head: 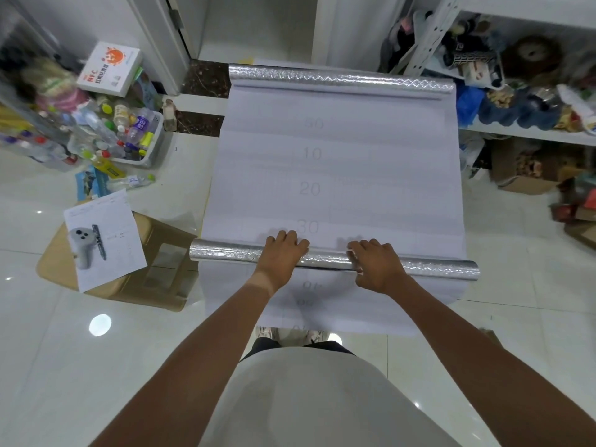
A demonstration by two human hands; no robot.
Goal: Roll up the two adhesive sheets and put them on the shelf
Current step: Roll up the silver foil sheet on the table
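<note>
While my left hand (pixel 283 251) and right hand (pixel 375 264) grip the near silver roll (pixel 332 259), white backing sheet (pixel 335 175) lies flat toward the far roll (pixel 342 79).

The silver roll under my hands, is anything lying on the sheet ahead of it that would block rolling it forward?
Nothing visible does. Both the left hand and right hand rest on the near silver roll, and the white sheet ahead lies bare up to the far silver roll at its other end.
</note>
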